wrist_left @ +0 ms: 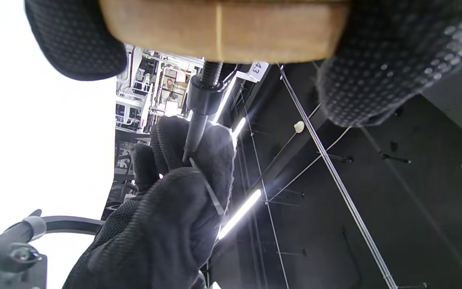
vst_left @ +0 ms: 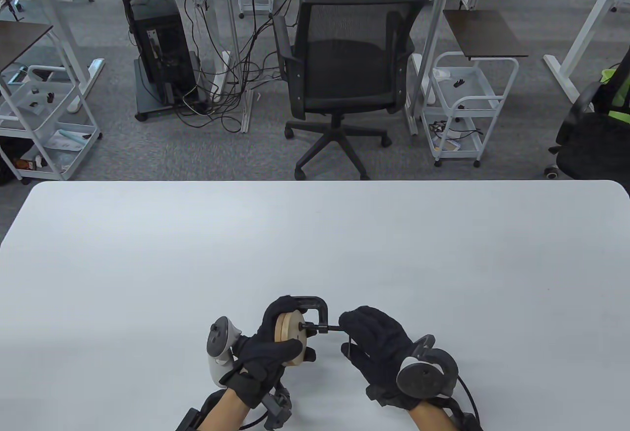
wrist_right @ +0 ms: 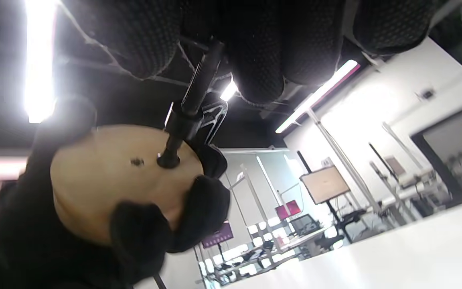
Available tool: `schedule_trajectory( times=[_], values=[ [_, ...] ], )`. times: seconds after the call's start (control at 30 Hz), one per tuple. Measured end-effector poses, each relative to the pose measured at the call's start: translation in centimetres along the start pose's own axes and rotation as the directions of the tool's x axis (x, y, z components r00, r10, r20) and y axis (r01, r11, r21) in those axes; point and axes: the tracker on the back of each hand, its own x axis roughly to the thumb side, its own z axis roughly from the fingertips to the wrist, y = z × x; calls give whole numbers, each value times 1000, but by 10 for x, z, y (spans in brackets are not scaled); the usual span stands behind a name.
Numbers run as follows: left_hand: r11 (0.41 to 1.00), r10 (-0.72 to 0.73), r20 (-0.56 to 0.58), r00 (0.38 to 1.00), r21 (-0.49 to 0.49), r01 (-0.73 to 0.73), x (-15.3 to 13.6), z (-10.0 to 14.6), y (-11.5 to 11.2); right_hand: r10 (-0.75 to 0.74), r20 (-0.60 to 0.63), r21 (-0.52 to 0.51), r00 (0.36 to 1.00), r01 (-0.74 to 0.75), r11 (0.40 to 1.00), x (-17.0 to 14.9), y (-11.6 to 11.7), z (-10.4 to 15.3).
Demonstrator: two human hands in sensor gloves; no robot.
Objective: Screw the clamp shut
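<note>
A black C-clamp [vst_left: 315, 309] is held above the white table [vst_left: 315, 244] near its front edge. Two stacked round wooden discs [vst_left: 290, 335] sit inside the clamp. My left hand [vst_left: 268, 347] grips the discs, fingers wrapped over their edge. The clamp's threaded screw [vst_left: 320, 328] points right and its pad touches the disc face [wrist_right: 169, 160]. My right hand [vst_left: 374, 340] pinches the screw's end and its thin cross handle [vst_left: 348, 349]. The left wrist view shows the discs' edge [wrist_left: 223, 30], the screw [wrist_left: 203, 108] and my right hand's fingers [wrist_left: 199, 160] on it.
A black office chair [vst_left: 344, 71] stands beyond the table's far edge. White carts [vst_left: 467, 106] and a computer stand [vst_left: 162, 47] with cables lie on the floor behind it.
</note>
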Motion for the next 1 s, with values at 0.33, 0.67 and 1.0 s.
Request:
schedule_trajectory(
  times=[0.33,0.67,1.0],
  values=[
    [996,-77,-5,997,-44,77,-1,-2,-8,-557,-399,-145,729,549,823,-36,9,7],
    [995,-96,4,995,-26,96,3,-2,-5,-514,-401,-148,758,500,853,-32,10,9],
    [999,-45,-2,999,18,45,2,0,1,-4,-42,22,999,5,1000,-10,-7,-1]
  ],
)
